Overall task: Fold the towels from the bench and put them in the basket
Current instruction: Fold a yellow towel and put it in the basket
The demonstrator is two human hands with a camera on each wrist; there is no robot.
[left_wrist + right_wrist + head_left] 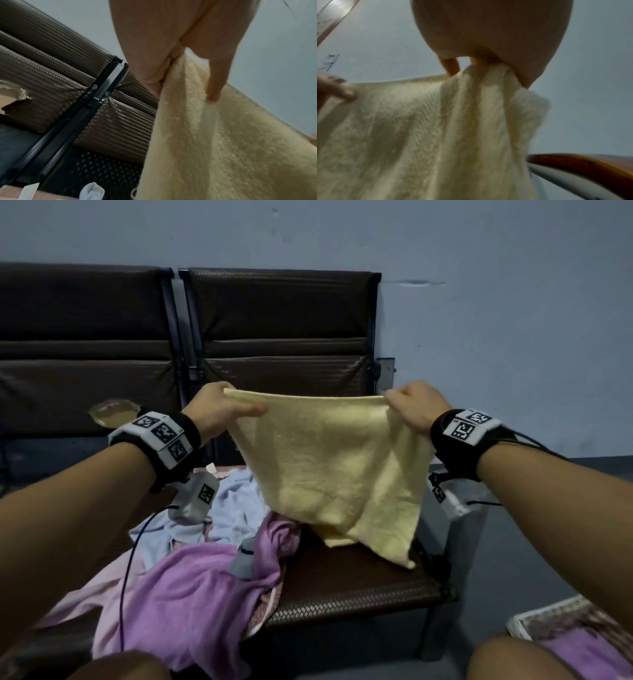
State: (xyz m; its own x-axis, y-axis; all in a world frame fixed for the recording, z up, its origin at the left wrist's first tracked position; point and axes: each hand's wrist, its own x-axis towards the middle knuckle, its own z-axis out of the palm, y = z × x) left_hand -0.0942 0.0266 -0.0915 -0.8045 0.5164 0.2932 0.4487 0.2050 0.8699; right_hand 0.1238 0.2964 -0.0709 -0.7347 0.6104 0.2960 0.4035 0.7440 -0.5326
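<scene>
A pale yellow towel (335,474) hangs spread in the air above the brown bench (359,580). My left hand (222,409) pinches its top left corner, and my right hand (411,405) pinches the top right corner, so the top edge is stretched level between them. The towel's lower edge sags down to the seat. In the left wrist view the thumb and fingers (214,83) clamp the yellow towel (223,142). In the right wrist view the yellow towel (436,135) bunches under my fingers (452,66). A white basket (534,621) stands at the lower right.
A heap of purple (191,594), light blue (233,508) and pink (89,597) towels covers the left part of the seat. The basket holds a purple cloth (589,652). The bench backrests (281,330) stand against a blue-grey wall, one with a torn patch (113,412).
</scene>
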